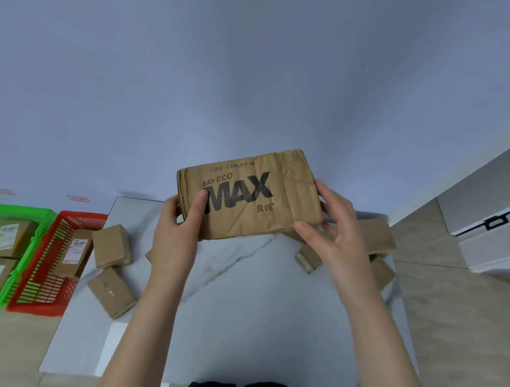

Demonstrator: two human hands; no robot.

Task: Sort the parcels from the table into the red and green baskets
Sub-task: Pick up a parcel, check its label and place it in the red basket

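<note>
Gripped at its ends by left hand point(181, 227) and right hand point(333, 230), a crumpled MAX parcel point(256, 199) hangs above the marble-patterned surface point(239, 299). Green basket point(14, 211) and red basket point(46, 268) stand left on beige floor point(450, 331), blue-grey wall point(257, 71) beyond.

The white, grey-veined table point(239, 296) carries brown cardboard parcels at two sides. At 9 o'clock lie a rear left box point(111, 246) and, just beside it, a skewed front left box point(112, 292). Around 2 o'clock sit a long box point(377, 235), a small taped box point(307, 260) and a partly hidden third box point(384, 273). On the beige floor point(450, 331), further out at 9 o'clock, the red basket point(37, 304) and the green basket point(11, 211) stand side by side.
</note>
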